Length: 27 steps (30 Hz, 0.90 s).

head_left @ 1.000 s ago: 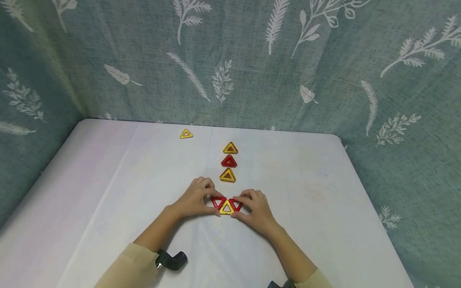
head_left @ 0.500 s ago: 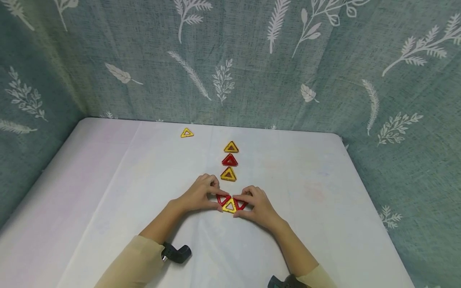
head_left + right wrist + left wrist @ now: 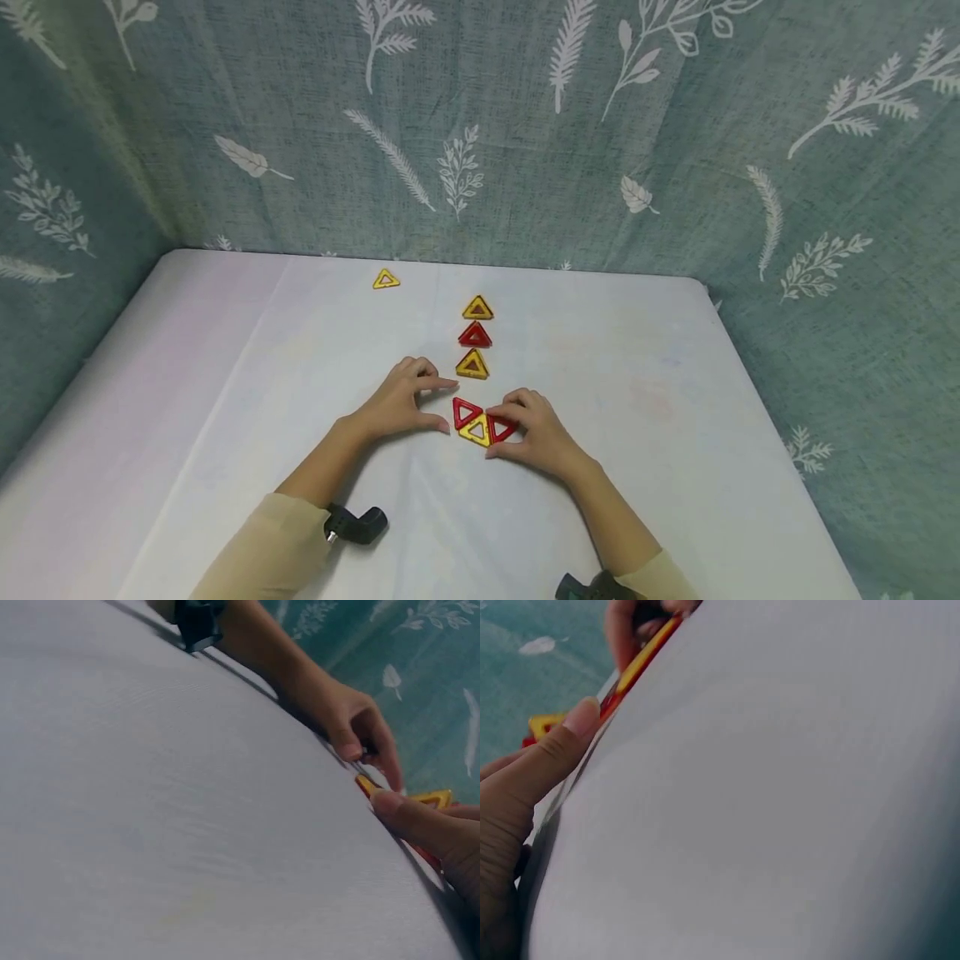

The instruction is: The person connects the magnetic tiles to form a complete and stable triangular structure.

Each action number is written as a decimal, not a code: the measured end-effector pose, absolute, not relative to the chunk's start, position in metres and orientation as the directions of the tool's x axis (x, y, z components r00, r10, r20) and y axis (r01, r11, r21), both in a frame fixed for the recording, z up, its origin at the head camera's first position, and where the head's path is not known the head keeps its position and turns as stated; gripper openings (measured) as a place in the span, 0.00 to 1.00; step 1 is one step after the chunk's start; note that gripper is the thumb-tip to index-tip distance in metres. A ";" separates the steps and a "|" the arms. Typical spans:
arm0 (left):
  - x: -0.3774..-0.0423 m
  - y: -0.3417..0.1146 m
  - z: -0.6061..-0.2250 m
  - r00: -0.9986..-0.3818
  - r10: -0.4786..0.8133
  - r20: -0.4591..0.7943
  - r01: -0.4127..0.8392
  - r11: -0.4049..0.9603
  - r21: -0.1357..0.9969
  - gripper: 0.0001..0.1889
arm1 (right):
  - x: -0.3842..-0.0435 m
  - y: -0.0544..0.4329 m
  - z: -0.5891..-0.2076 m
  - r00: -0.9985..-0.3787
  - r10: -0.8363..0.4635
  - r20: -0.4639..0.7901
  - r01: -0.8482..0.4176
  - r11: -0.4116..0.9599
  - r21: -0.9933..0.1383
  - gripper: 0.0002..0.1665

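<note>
Three magnetic tile triangles lie flat, joined edge to edge: a left red triangle [image 3: 456, 414], a yellow triangle [image 3: 474, 440] in the middle and a right red triangle [image 3: 492, 429]. My right hand [image 3: 538, 432] pinches the right red triangle between thumb and forefinger. Just left of the group, my left hand [image 3: 397, 402] holds nothing, its thumb and forefinger apart and clear of the tiles. In the left wrist view the tiles appear edge-on as a thin yellow and red strip [image 3: 646, 658], with the left thumb [image 3: 559, 746] in front.
Beyond the hands stands a column of triangles: a near yellow one [image 3: 472, 375], a red one [image 3: 476, 343] and a far yellow one [image 3: 477, 316]. A lone yellow triangle [image 3: 386, 285] lies at the back left. Leaf-patterned curtain [image 3: 525, 208] borders the white table [image 3: 637, 417].
My left hand has let go of the left red triangle and drawn back left, its fingers spreading. The joined tiles have shifted slightly right and turned a little. The right hand keeps its pinch.
</note>
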State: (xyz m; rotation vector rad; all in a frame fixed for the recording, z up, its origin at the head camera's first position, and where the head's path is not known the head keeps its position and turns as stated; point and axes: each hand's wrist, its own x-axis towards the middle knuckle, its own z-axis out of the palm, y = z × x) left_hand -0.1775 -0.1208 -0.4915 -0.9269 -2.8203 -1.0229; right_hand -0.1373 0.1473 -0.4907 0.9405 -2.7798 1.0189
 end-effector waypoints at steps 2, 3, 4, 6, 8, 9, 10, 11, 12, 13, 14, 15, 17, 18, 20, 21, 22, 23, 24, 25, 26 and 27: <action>-0.181 -0.128 -0.491 -0.835 0.513 0.198 0.520 0.622 0.585 0.33 | -0.139 0.150 -0.489 -0.813 -0.548 0.197 -0.542 0.589 -0.599 0.29; -0.183 -0.132 -0.491 -0.841 0.503 0.200 0.515 0.627 0.584 0.33 | -0.140 0.151 -0.488 -0.812 -0.555 0.181 -0.535 0.585 -0.609 0.29; -0.185 -0.135 -0.491 -0.846 0.494 0.200 0.508 0.634 0.583 0.33 | -0.140 0.152 -0.488 -0.811 -0.559 0.169 -0.530 0.583 -0.616 0.28; -0.189 -0.140 -0.490 -0.858 0.473 0.198 0.491 0.644 0.587 0.33 | -0.140 0.154 -0.487 -0.812 -0.562 0.159 -0.522 0.576 -0.629 0.27; -0.193 -0.145 -0.489 -0.872 0.453 0.185 0.467 0.657 0.591 0.34 | -0.141 0.155 -0.487 -0.814 -0.558 0.162 -0.517 0.567 -0.641 0.26; -0.196 -0.147 -0.488 -0.877 0.447 0.177 0.457 0.663 0.593 0.34 | -0.141 0.156 -0.487 -0.815 -0.555 0.165 -0.515 0.564 -0.645 0.26; -0.198 -0.149 -0.488 -0.883 0.438 0.168 0.445 0.666 0.599 0.35 | -0.140 0.156 -0.487 -0.814 -0.555 0.171 -0.515 0.556 -0.652 0.25; -0.200 -0.151 -0.487 -0.890 0.427 0.158 0.429 0.671 0.605 0.35 | -0.140 0.156 -0.487 -0.814 -0.555 0.172 -0.514 0.550 -0.658 0.25; -0.202 -0.154 -0.487 -0.897 0.416 0.148 0.414 0.675 0.610 0.35 | -0.140 0.156 -0.487 -0.813 -0.556 0.171 -0.511 0.543 -0.666 0.25; -0.205 -0.157 -0.486 -0.904 0.405 0.139 0.400 0.682 0.612 0.34 | -0.141 0.155 -0.487 -0.811 -0.560 0.170 -0.510 0.535 -0.673 0.25; -0.207 -0.160 -0.486 -0.911 0.390 0.130 0.383 0.690 0.614 0.34 | -0.141 0.155 -0.487 -0.807 -0.565 0.171 -0.512 0.527 -0.678 0.24; -0.210 -0.163 -0.485 -0.919 0.375 0.121 0.366 0.697 0.616 0.34 | -0.141 0.156 -0.487 -0.804 -0.571 0.168 -0.513 0.521 -0.682 0.24; -0.215 -0.169 -0.484 -0.933 0.341 0.112 0.335 0.715 0.614 0.34 | -0.142 0.156 -0.487 -0.795 -0.584 0.165 -0.517 0.511 -0.686 0.23; -0.217 -0.172 -0.484 -0.939 0.324 0.111 0.323 0.725 0.608 0.34 | -0.142 0.156 -0.487 -0.792 -0.589 0.162 -0.519 0.510 -0.686 0.23; -0.221 -0.176 -0.484 -0.954 0.280 0.111 0.289 0.749 0.596 0.35 | -0.142 0.157 -0.486 -0.790 -0.593 0.155 -0.519 0.512 -0.685 0.23; -0.224 -0.178 -0.485 -0.961 0.253 0.111 0.269 0.761 0.590 0.35 | -0.142 0.157 -0.486 -0.792 -0.592 0.150 -0.515 0.516 -0.685 0.23; -0.226 -0.180 -0.485 -0.968 0.224 0.113 0.247 0.774 0.583 0.36 | -0.142 0.158 -0.486 -0.795 -0.589 0.147 -0.511 0.519 -0.685 0.23; -0.228 -0.180 -0.486 -0.975 0.195 0.110 0.222 0.788 0.575 0.36 | -0.141 0.159 -0.486 -0.798 -0.586 0.142 -0.506 0.522 -0.687 0.23; -0.230 -0.181 -0.486 -0.981 0.164 0.108 0.196 0.800 0.568 0.37 | -0.141 0.159 -0.486 -0.803 -0.581 0.135 -0.497 0.527 -0.689 0.22; -0.232 -0.181 -0.486 -0.985 0.134 0.105 0.170 0.811 0.560 0.38 | -0.141 0.160 -0.486 -0.806 -0.577 0.134 -0.493 0.527 -0.693 0.22; -0.234 -0.181 -0.486 -0.989 0.105 0.101 0.144 0.822 0.550 0.39 | -0.140 0.160 -0.486 -0.807 -0.575 0.134 -0.490 0.525 -0.696 0.22; -0.237 -0.182 -0.485 -0.992 0.077 0.099 0.119 0.830 0.545 0.39 | -0.140 0.160 -0.486 -0.807 -0.574 0.138 -0.490 0.521 -0.699 0.22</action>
